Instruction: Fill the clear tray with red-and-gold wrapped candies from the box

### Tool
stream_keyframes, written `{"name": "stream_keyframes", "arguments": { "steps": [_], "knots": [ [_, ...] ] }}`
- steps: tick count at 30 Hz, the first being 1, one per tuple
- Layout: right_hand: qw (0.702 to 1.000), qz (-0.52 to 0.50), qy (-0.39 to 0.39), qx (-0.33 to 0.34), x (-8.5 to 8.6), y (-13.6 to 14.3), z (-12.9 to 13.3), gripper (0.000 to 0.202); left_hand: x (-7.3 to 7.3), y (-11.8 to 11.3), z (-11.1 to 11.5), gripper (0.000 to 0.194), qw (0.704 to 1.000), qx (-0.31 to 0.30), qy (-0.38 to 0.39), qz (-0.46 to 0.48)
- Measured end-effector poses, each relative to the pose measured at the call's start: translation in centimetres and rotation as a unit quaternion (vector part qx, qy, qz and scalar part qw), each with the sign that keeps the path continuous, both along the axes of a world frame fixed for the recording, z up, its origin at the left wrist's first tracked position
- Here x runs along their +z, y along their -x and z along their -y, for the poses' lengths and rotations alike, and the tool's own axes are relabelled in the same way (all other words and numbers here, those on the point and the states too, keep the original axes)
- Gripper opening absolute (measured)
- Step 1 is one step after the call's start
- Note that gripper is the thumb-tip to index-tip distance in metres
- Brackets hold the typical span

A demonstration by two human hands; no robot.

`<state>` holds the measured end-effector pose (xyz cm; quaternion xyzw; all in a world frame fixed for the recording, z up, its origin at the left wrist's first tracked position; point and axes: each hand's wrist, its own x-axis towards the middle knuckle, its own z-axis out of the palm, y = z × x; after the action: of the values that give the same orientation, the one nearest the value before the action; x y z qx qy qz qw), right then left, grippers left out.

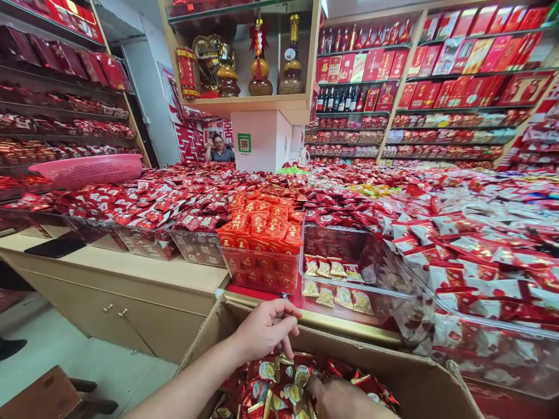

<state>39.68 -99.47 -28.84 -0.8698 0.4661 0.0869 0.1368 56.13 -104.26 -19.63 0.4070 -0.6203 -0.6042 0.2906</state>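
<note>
An open cardboard box [419, 378] stands in front of me, heaped with small red-and-gold candy packets [292, 390]. My left hand [271, 329] hovers over the heap near the box's far wall, its fingers loosely bent and apart, with nothing visible in them. Down among the packets is my right hand [336, 398]; its fingertips are hidden, so a grip cannot be made out. Just beyond the box, a clear plastic bin [358, 285] holds a low layer of similar packets [336, 267] along its front. Left of it, another bin [262, 270] is piled with orange-red packets [266, 221].
More bins of wrapped sweets [480, 273] spread to the right and back. A pink basket [89, 170] rests on the left piles. A dark flat object [55, 244] lies on the counter [152, 265]. A person [219, 150] is at the back. A wooden stool [41, 393] stands lower left.
</note>
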Motion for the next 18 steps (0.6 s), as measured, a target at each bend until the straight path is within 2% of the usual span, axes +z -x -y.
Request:
{"name": "stream_keyframes", "arguments": {
  "steps": [4,7,10,12,14,16,18],
  "knots": [
    [0.999,0.048,-0.007,0.012,3.3,0.6,0.0,0.025,0.0,-0.2,-0.1,0.018,1.0,-0.011,0.009,0.028],
    [0.99,0.139,0.002,-0.019,5.2,1.3,0.2,0.018,0.4,-0.3,-0.7,0.022,0.996,-0.04,0.043,0.064],
    [0.949,0.31,0.002,-0.057,7.1,1.5,0.2,0.012,0.7,-0.1,-1.6,0.038,0.993,-0.102,0.037,0.044],
    [0.911,0.405,0.011,-0.082,8.1,1.3,-0.1,0.012,0.6,0.4,-2.4,0.062,0.99,-0.141,-0.022,-0.011],
    [0.88,0.46,0.025,-0.114,8.7,0.9,-0.5,0.014,0.2,1.2,-3.1,0.074,0.981,-0.162,-0.074,-0.082],
    [0.859,0.491,0.03,-0.14,8.8,0.6,-0.8,0.017,-0.2,2.2,-3.9,0.067,0.972,-0.156,-0.099,-0.142],
    [0.84,0.517,0.024,-0.162,8.6,0.4,-0.9,0.023,-0.5,3.0,-4.4,0.059,0.972,-0.129,-0.116,-0.157]
  ]
}}
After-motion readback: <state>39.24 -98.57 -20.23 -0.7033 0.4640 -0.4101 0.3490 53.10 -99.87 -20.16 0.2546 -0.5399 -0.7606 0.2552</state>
